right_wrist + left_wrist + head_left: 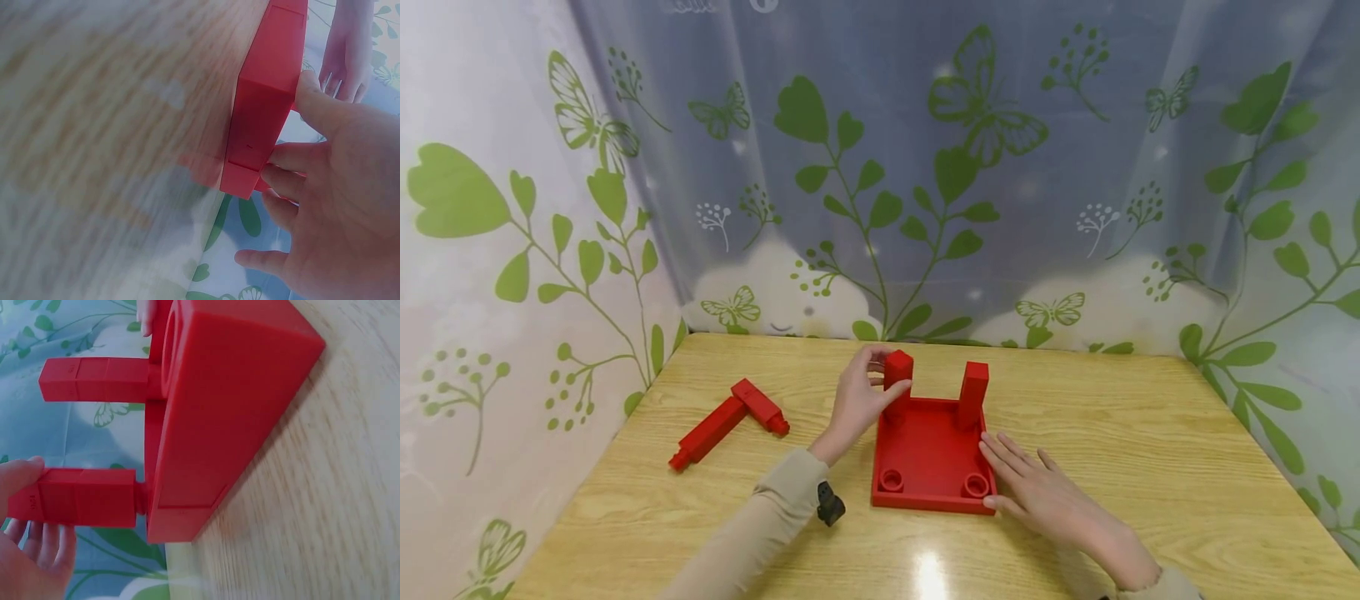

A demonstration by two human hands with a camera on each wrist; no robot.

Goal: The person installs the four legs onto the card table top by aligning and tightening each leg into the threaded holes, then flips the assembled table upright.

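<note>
A shallow red square base (928,454) lies on the table with raised edges. My left hand (857,404) grips an upright red leg (900,367) at the base's back left corner, thumb on one side and fingers round the other. In the left wrist view the end of this leg meets the corner socket, with a narrow neck showing between. A second red leg (973,392) stands upright at the back right corner. My right hand (1056,500) rests with extended fingers against the right edge of the base. Round sockets (891,481) show at the two front corners.
Two loose red legs, one long-lying (711,433) and one overlapping its end (760,407), lie on the wooden table (1112,417) to the left. A curtain (880,167) with leaves and butterflies hangs behind the table and along its sides.
</note>
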